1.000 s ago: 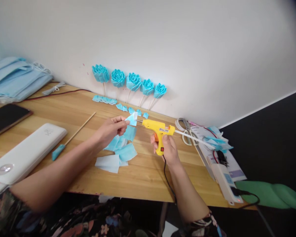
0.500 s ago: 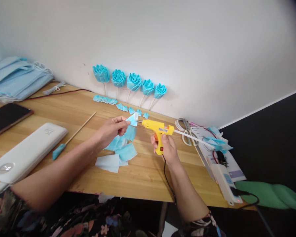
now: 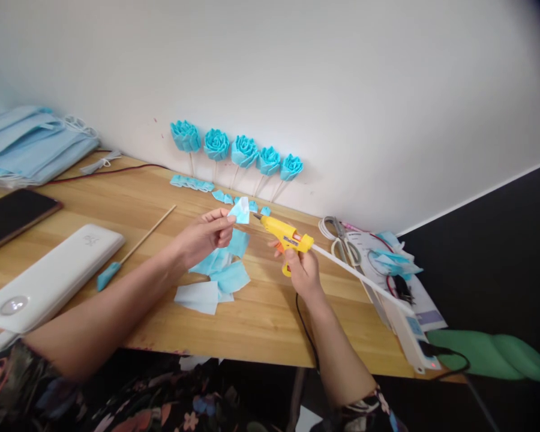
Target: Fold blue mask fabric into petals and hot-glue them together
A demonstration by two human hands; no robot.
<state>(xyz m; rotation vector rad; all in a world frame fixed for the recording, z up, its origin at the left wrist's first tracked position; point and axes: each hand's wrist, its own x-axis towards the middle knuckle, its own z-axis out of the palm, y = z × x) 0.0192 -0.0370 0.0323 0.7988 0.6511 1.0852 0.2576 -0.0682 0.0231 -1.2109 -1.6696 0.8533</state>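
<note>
Between thumb and fingers, my left hand pinches a small folded blue-and-white fabric piece. My right hand is wrapped round a yellow hot glue gun with a long white glue stick out of its back. The gun's nozzle points left, a short gap from the fabric piece. Below my left hand lie several cut blue and white fabric pieces. To the left rests a wooden stick with a blue wrapped tip.
Several blue fabric roses on sticks lean against the wall, with folded petals before them. A white power bank, phone and face masks lie left. Scissors and a power strip are right.
The glue gun has drawn back slightly from the fabric piece, its rear tilting down and the glue stick swinging lower. The fabric piece has risen and turned a little in my left hand.
</note>
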